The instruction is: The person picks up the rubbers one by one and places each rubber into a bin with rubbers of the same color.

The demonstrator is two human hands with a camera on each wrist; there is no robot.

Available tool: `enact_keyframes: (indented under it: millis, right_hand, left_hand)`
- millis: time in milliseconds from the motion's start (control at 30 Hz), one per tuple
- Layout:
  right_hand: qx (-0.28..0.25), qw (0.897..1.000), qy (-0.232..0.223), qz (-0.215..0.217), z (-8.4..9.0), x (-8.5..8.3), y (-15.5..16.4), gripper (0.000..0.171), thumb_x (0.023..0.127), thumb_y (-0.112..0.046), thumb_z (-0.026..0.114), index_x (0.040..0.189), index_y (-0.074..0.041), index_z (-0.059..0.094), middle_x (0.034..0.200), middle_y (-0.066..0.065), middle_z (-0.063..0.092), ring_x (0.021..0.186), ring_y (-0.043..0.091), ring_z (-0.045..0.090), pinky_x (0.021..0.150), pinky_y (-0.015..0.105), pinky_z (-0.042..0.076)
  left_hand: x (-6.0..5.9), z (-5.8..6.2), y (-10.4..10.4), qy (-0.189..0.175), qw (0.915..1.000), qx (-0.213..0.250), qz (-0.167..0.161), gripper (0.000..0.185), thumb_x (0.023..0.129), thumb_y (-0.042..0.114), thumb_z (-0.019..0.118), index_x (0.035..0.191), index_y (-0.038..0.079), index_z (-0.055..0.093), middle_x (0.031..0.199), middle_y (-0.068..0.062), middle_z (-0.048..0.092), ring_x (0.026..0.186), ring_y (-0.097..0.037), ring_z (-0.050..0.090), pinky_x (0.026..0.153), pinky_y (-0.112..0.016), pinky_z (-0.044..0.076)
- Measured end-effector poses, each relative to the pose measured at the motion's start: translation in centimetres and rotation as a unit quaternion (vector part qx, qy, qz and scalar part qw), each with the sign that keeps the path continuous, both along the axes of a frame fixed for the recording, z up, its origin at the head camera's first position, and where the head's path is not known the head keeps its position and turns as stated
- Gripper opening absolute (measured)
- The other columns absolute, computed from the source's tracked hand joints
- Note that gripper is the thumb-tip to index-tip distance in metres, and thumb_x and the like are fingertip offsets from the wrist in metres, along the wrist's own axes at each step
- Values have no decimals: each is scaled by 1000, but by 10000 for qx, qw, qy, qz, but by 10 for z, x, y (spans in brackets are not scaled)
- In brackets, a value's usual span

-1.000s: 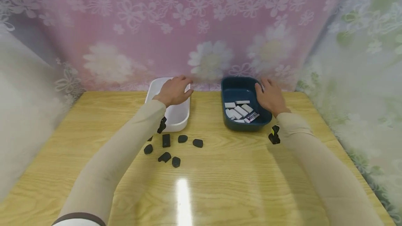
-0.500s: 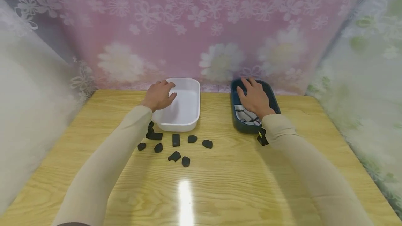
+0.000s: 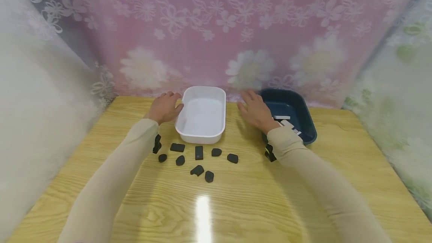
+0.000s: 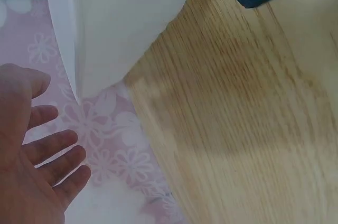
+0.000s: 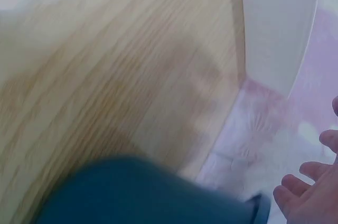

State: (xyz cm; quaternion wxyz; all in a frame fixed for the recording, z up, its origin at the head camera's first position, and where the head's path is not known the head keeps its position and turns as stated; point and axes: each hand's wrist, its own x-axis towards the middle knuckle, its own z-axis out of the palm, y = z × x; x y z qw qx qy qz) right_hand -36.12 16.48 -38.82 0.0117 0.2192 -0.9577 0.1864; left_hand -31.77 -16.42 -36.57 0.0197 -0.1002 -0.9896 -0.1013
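A plain white oval tub (image 3: 203,114) sits upright, glossy and rounded.

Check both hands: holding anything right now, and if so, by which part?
Nothing held. The left hand is open beside the white tray, near its left rim. The right hand is open over the table, between the white tray and the blue tray.

A white tub (image 3: 203,115), empty and upright, is parked between the left hand (image 3: 164,107) and the right hand (image 3: 256,110). It's flanked pretty closely by both, fingers kept loose.
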Motion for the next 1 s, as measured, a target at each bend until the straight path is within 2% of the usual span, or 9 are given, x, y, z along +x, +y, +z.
enact_keyframes:
  millis: [200, 400, 533, 667, 767, 900, 1000]
  right_hand:
    - [19, 10000, 21, 46, -6, -2, -15, 56, 103, -41, 32, 152, -14, 24, 155, 21, 15, 139, 44, 14, 108, 59, 17]
    - [-23, 9999, 19, 135, -8, -3, -22, 55, 103, -36, 32, 153, -14, 21, 154, 22, 16, 139, 44, 14, 108, 59, 14]
    - [-2, 9998, -68, 187, -11, -4, -25, 57, 103, -38, 30, 153, -14, 18, 155, 22, 13, 141, 41, 12, 111, 55, 8]
    - [-40, 9996, -241, 141, -16, -2, -23, 57, 103, -38, 31, 153, -15, 19, 155, 22, 11, 141, 42, 10, 110, 57, 9]
    - [-147, 9992, -318, 188, -18, 0, -23, 56, 103, -38, 33, 153, -15, 21, 155, 22, 12, 140, 43, 10, 109, 58, 12]
    - [-197, 9991, -258, 268, -19, 2, -24, 56, 103, -38, 35, 152, -14, 23, 155, 22, 13, 141, 41, 11, 109, 57, 12]
    - [-147, 9992, -252, 291, -18, 4, -25, 56, 102, -39, 35, 152, -13, 26, 155, 21, 13, 141, 40, 12, 109, 57, 15]
  left_hand:
    - [2, -5, -8, -231, 9995, 169, 161, 48, 101, 32, 43, 138, 2, 44, 136, -23, 44, 121, -42, 45, 95, -57, 38]
    - [1, -16, -11, -472, 9974, 456, 291, 49, 102, 36, 39, 139, 4, 43, 137, -22, 43, 122, -41, 44, 94, -58, 39]
    - [-2, -23, -8, -599, 9940, 842, 364, 53, 102, 34, 38, 138, -4, 36, 132, -26, 45, 117, -41, 47, 93, -55, 41]
    - [-6, -27, 1, -770, 9911, 984, 465, 53, 102, 32, 38, 133, -11, 34, 121, -28, 47, 105, -40, 52, 87, -50, 43]
    - [-9, -26, 7, -957, 9899, 851, 602, 48, 102, 28, 36, 129, -12, 36, 110, -26, 53, 91, -36, 58, 77, -45, 48]
    - [-12, -22, 14, -1311, 9843, 887, 781, 45, 101, 21, 35, 132, -11, 33, 97, -22, 58, 66, -27, 62, 55, -35, 50]
    - [-14, -20, 18, -1517, 9790, 985, 939, 46, 100, 16, 36, 135, -12, 28, 98, -23, 57, 60, -25, 61, 47, -31, 49]
